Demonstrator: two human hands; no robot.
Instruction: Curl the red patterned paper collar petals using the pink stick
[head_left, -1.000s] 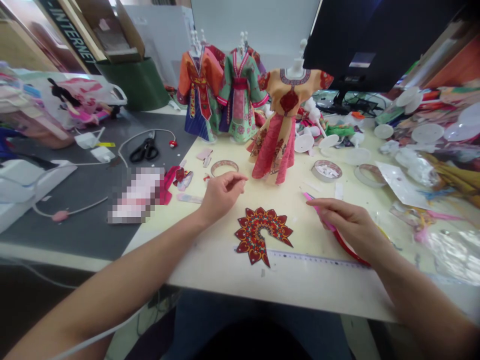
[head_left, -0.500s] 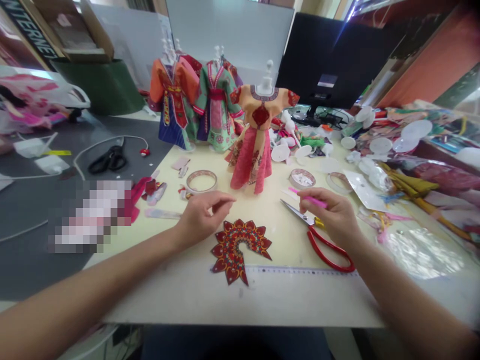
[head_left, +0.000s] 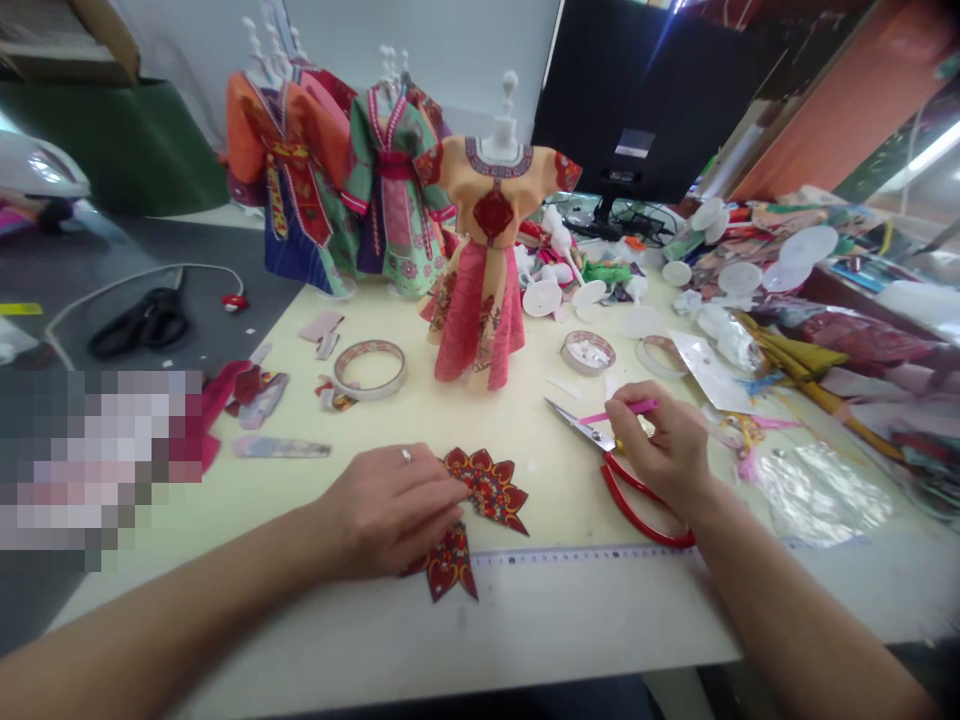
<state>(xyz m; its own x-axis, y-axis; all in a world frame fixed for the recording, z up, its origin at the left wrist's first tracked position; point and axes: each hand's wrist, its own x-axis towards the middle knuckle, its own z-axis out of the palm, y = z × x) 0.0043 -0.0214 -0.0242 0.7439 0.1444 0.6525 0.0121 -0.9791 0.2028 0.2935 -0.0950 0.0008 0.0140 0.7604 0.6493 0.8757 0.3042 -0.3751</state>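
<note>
My left hand (head_left: 394,510) lies with its fingers stretched over a red patterned fabric piece (head_left: 495,490) with a scalloped, pointed edge, hiding its left part. In my right hand (head_left: 667,440) is a slim pink stick-like tool (head_left: 596,417), pinched between thumb and fingers, its tip pointing left; its exact kind does not show. Just below that hand lie red-handled scissors (head_left: 609,480), blades towards the upper left. A clear ruler (head_left: 555,556) rests along the table to the right of the fabric piece.
Dressed doll stands, a peach-and-pink dress (head_left: 495,230) foremost, rise at the back. Tape rolls (head_left: 401,380) and a ring with white bits (head_left: 589,352) lie on the table. Black scissors (head_left: 142,322) are at left. Fabrics (head_left: 795,350) and a plastic bag (head_left: 825,490) crowd the right.
My left hand has come down from above the fabric piece onto it, its fingers uncurling. My right hand still holds the pink tool, now beside the scissors. The view has shifted.
</note>
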